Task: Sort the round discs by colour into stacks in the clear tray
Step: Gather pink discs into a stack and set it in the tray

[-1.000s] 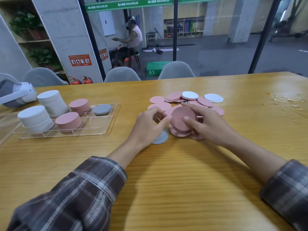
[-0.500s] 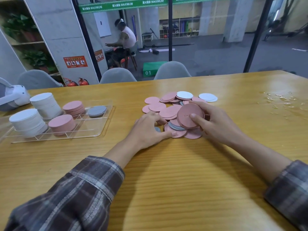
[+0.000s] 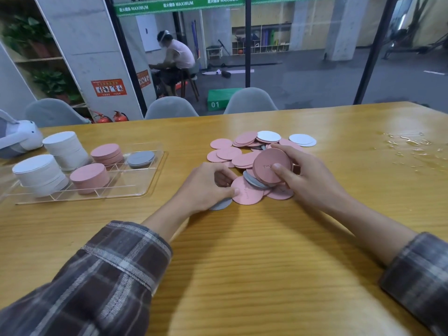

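On the surface (image 3: 242, 275), the clear tray (image 3: 135, 187) held white, pink and grey stacks. Beside the loose pile (image 3: 242, 151), the right grip (image 3: 310, 180) had raised its pink stack (image 3: 266, 166), fingers curled round it. The left grip (image 3: 206, 187) had dropped to pinch a flat pink disc (image 3: 249, 194), so gathering went on.

Bare wooden desk (image 3: 184, 146) separates the clear plastic tray (image 3: 155, 183) from the loose pile of pink round discs (image 3: 242, 151); tall white disc stacks (image 3: 41, 175) crowd the tray's left end.
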The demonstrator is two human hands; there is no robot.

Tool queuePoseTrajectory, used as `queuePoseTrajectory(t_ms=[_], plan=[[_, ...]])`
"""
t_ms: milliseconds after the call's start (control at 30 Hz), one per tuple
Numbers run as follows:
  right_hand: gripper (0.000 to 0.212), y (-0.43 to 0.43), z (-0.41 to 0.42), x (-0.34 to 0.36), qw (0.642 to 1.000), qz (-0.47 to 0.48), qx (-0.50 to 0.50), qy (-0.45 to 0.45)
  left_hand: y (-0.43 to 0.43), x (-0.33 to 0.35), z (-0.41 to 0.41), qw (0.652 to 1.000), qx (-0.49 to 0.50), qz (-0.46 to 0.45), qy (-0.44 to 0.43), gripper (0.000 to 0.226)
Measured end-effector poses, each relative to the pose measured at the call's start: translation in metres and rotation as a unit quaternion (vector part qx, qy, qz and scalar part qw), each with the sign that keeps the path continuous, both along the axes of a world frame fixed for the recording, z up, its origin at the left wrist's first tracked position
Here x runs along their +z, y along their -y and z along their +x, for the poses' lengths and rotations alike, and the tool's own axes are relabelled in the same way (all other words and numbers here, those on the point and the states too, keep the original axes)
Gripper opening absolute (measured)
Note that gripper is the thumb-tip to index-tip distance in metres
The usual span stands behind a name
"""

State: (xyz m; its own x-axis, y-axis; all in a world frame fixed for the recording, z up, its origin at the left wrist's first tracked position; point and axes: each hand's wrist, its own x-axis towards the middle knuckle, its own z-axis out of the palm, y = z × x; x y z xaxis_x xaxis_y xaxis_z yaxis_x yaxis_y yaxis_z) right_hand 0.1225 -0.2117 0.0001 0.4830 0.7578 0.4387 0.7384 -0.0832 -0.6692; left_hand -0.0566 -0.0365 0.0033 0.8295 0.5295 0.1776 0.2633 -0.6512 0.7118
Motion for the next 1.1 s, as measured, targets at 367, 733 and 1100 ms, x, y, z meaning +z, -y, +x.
queuePoseTrajectory(t_ms=[367,733,1100], plan=[[0.04,-0.002,-0.004,0.0,0.999,0.002,0.039,-0.017,-0.004,0.014,-0.005,0.992,-0.056,-0.05,0.105,0.014],[0.045,-0.007,-0.016,-0.003,0.981,-0.027,0.127,-0.145,0.014,0.004,0.001,0.978,-0.004,0.063,0.2,0.015],[0.055,-0.004,-0.018,-0.001,0.982,-0.041,0.126,-0.138,0.017,-0.003,0.004,0.97,-0.061,0.088,0.217,0.025]])
